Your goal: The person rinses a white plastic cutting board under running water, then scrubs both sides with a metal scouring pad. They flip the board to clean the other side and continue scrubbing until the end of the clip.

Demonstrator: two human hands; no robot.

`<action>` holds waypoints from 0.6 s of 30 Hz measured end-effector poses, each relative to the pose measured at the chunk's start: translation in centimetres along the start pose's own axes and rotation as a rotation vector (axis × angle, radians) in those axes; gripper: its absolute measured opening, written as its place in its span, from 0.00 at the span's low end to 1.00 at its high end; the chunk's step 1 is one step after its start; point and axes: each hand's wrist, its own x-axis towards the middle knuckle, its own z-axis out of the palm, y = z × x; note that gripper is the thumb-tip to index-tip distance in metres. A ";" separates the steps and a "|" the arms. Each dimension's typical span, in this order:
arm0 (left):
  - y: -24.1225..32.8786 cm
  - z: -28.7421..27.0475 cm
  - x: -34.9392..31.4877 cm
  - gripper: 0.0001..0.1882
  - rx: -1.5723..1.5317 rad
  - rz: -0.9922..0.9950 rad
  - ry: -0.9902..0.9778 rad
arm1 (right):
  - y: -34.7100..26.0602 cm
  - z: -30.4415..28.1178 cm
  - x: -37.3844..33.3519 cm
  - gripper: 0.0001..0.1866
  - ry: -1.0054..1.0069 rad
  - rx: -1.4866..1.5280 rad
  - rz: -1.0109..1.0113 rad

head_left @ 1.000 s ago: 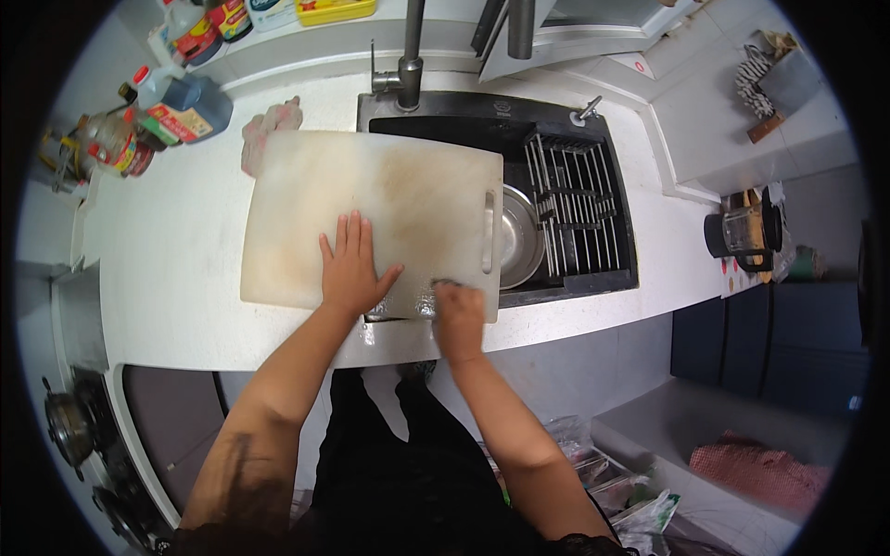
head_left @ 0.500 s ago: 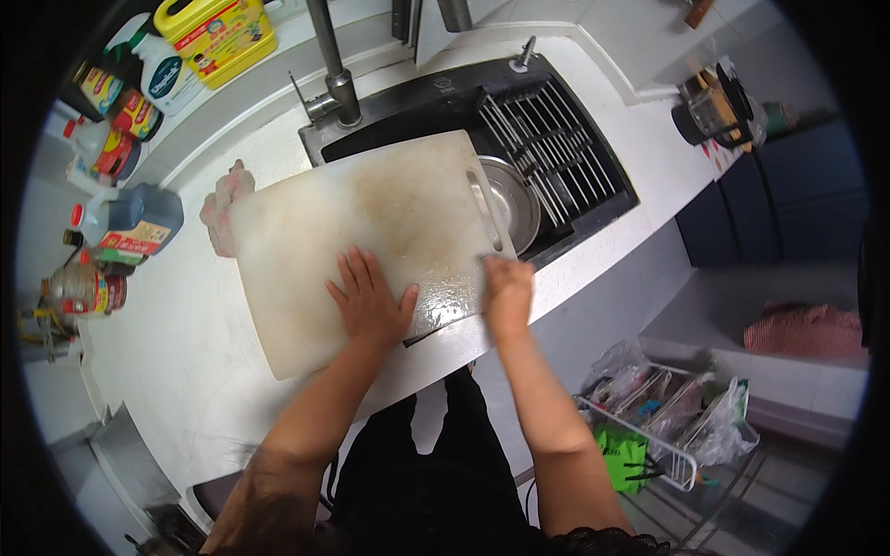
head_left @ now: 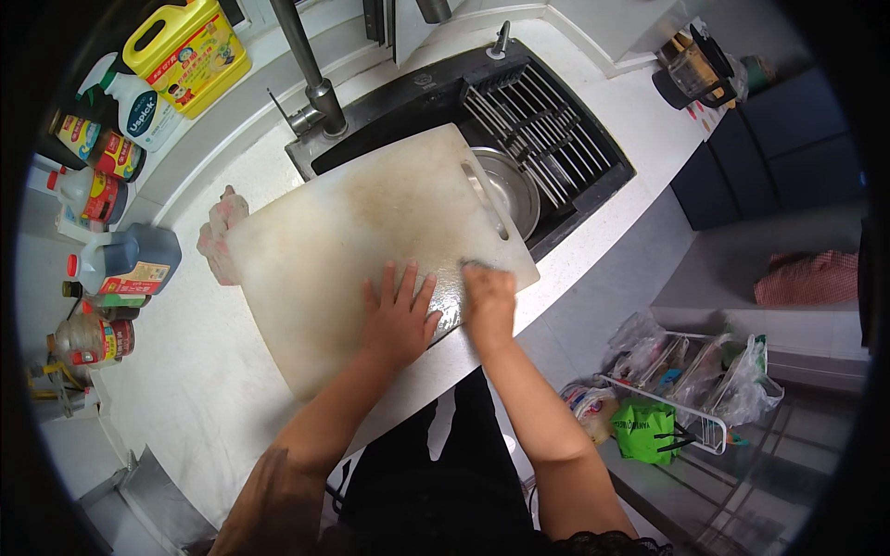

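Observation:
A large white cutting board [head_left: 324, 241] with brownish stains lies across the counter and over part of the dark sink [head_left: 380, 130]. My left hand [head_left: 400, 320] rests flat on its near part, fingers spread. Just to the right, my right hand [head_left: 489, 301] is closed in a fist against the wet, shiny surface near the board's right corner. A bit of something dark shows at its fingertips, too small to name. Beyond the board's slotted handle [head_left: 485, 199], a metal bowl [head_left: 513, 190] sits in the sink, partly covered by the board.
A pinkish, crumpled cloth or bag [head_left: 222, 236] touches the board's left edge. The faucet [head_left: 323, 102] rises behind the sink, and a metal drying rack [head_left: 547, 130] spans its right side. Several bottles and a yellow jug [head_left: 190, 60] line the counter's left and back.
My right hand has slid left across the board, away from its right edge. My left hand stays flat on the board. The whole view has shifted slightly.

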 end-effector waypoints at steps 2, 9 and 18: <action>-0.2 -0.1 -0.1 0.31 -0.067 -0.002 0.050 | 0.0 -0.2 -0.4 0.14 -0.012 0.087 -0.046; 0.3 0.3 0.0 0.31 -0.123 -0.036 0.065 | 2.1 -1.6 1.0 0.16 0.048 -0.168 0.217; 0.4 -0.1 0.0 0.31 -0.107 -0.049 0.061 | 3.2 -2.5 0.4 0.15 0.106 -0.134 0.291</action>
